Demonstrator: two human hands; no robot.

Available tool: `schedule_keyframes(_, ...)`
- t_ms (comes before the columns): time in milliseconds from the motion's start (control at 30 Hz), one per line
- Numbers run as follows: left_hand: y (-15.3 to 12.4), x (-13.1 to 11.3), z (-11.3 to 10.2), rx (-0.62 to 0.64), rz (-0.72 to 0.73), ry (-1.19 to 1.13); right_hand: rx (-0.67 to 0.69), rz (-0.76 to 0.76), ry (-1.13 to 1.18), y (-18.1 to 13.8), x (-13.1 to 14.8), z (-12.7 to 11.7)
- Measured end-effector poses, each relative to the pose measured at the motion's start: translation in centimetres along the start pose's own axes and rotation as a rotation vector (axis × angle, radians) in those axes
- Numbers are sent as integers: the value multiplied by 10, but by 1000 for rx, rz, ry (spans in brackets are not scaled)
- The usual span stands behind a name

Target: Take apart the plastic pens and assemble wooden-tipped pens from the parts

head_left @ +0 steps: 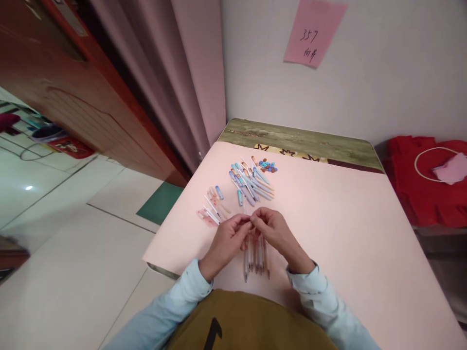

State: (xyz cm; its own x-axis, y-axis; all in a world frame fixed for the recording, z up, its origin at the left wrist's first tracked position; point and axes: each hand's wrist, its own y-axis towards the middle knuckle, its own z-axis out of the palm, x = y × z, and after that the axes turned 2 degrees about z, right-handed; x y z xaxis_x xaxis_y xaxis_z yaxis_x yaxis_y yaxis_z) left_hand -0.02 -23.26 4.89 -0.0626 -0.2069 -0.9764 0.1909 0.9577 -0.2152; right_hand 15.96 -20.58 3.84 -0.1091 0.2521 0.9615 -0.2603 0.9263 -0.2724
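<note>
My left hand [230,239] and my right hand [273,232] meet above the near part of the table, fingertips pinched together. Whatever sits between them is too small and covered to name. Just below my hands lies a row of clear pens [257,257], tips pointing toward me, their far ends partly hidden by my fingers. Beyond my hands is a pile of blue-grey pen barrels [260,185] mixed with white refills and coloured caps. To the left rest a few white refills [211,214], pinkish pen parts [206,217] and a blue cap [219,192].
Small blue and brown pieces [268,166] lie behind the pile. A pale pink sheet covers the table [328,233], which stands against a wall bearing a pink note [314,34]. Red cloth [408,180] is at the right; a curtain [197,63] and wooden door [91,82] are left.
</note>
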Motion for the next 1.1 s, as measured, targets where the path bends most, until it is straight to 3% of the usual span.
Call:
schedule_keyframes(167,14,10,-26,-210,-4,63,-226,72,-59,5,-17,-23)
schedule_keyframes(333,23,13,-51,-402,161,377,-206,107,-206,3,-24,-31)
schedule_keyframes(400,25,15,-57,-442,199,453,-207,72,-376,3,-17,-23)
schedule_keyframes(500,23,18,-64,-427,155,379,-204,-8,-763,7,0,1)
schedule_keyframes(633,13,18,-74,-441,83,226,-28,-81,-1215,17,17,43)
schedule_keyframes(733,2,16,-83,-469,64,202,54,-111,-1345,26,14,67)
schedule_keyframes(833,-7,13,-91,-511,57,191,42,-60,-1338,32,8,75)
schedule_keyframes(967,-15,8,-86,-513,12,22,-67,21,-1149,28,14,60)
schedule_keyframes(1033,-17,5,-75,-400,-32,-159,-50,8,-866,19,20,50)
schedule_keyframes(1100,-19,3,-62,-231,-70,-362,129,19,-433,8,22,46)
